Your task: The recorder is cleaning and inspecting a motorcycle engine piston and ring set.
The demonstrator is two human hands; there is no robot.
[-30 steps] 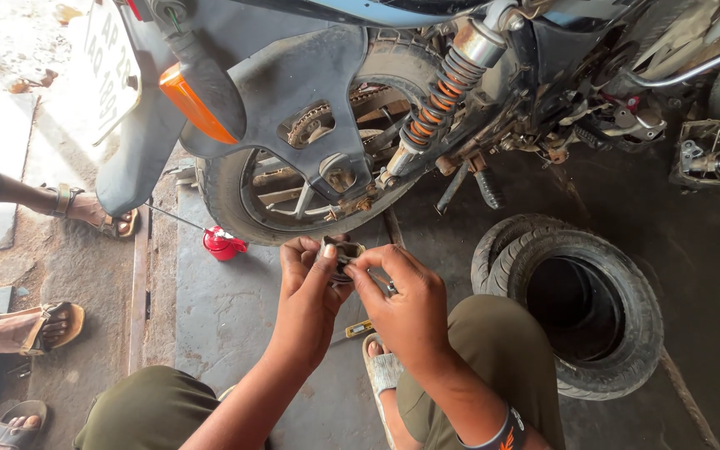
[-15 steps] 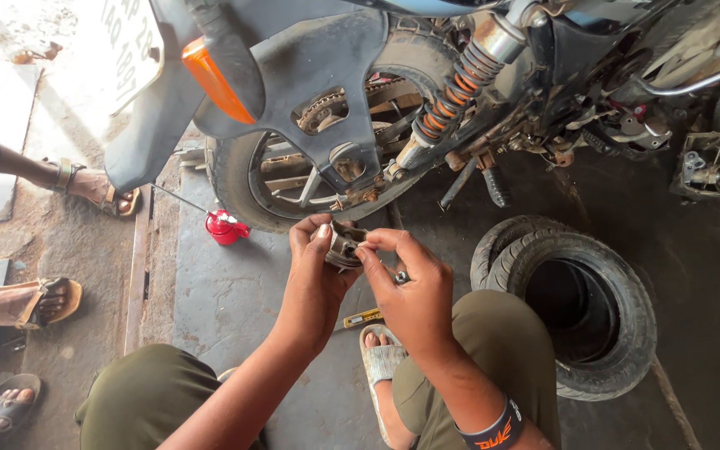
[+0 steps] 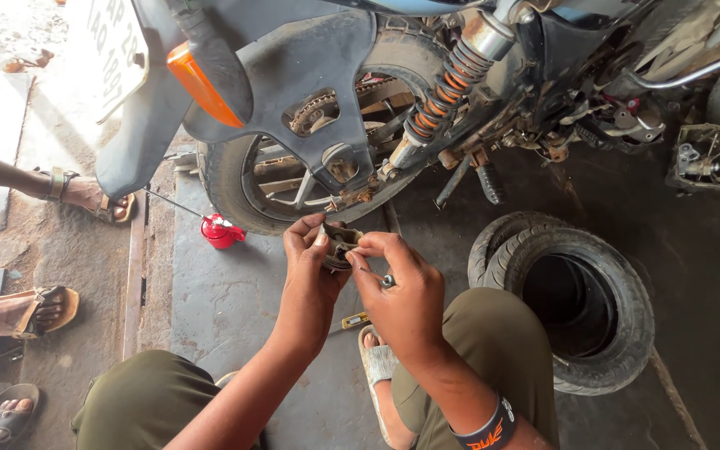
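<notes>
Two hands meet at the centre of the head view, both on one small dark metal part [image 3: 341, 244]. The left hand [image 3: 308, 275] cups it from the nine o'clock side, its grip pinching the part between thumb and curled fingers. The right hand [image 3: 402, 292] comes in from four o'clock; its fingertips [image 3: 362, 247] are pressed onto the part's edge, and a small silvery piece [image 3: 387, 281] shows against the fingers, too small to tell what it is. One black wristband with orange marks [image 3: 487, 432] circles the right wrist.

The part sits just below the rear wheel [image 3: 235, 179] of one motorcycle [image 3: 310, 75], which fills the twelve o'clock band. On it: one orange reflector [image 3: 200, 83] at eleven o'clock, one coil shock absorber [image 3: 447, 87] with orange turns at one o'clock, and one chain sprocket [image 3: 314, 112] seen through the guard.

On the floor [image 3: 210, 308], one red oil can [image 3: 220, 231] with a long thin spout lies at ten o'clock of the hands, near the wheel. Two tyres [image 3: 581, 308] are stacked at three o'clock, just beside the right knee. One yellow-handled tool [image 3: 354, 320] lies under the hands at six o'clock, partly hidden. The person's own sandalled foot [image 3: 377, 367] sits between the two olive-green knees.

At nine o'clock, well apart, three other sandalled feet [image 3: 39, 308] stand on the dirt.
</notes>
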